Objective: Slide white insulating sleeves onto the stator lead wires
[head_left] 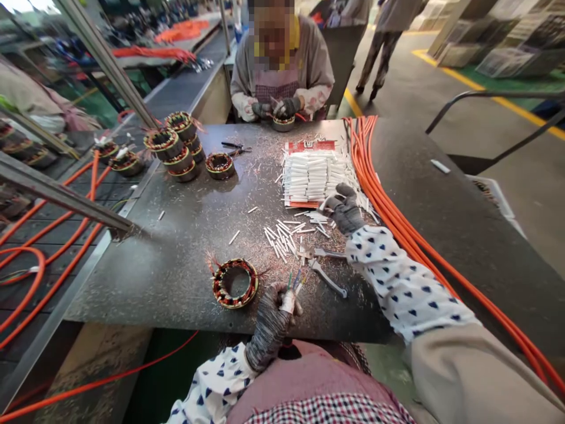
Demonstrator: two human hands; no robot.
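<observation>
My left hand (271, 321), in a grey knit glove, is closed around a cable end near the table's front edge. Thin coloured wires (296, 280) fan out above its fingers, with a white piece at their base. My right hand (343, 211), gloved too, reaches to the near right edge of a pile of white sleeves (311, 176). Its fingers are bent together at the pile; whatever lies between them is hidden. Below that hand lie wire-stripping pliers (324, 268), handles spread, beside loose white sleeves (282, 238). Left of my left hand rests a wound stator (235, 284).
Orange cables (384, 200) run along the table's right side. Several stacked stators (170, 147) and dark pliers (236, 147) lie at the back left. Across the table, a co-worker's gloved hands (276, 108) work at a stator (283, 123). A metal post (66, 197) stands at the left edge.
</observation>
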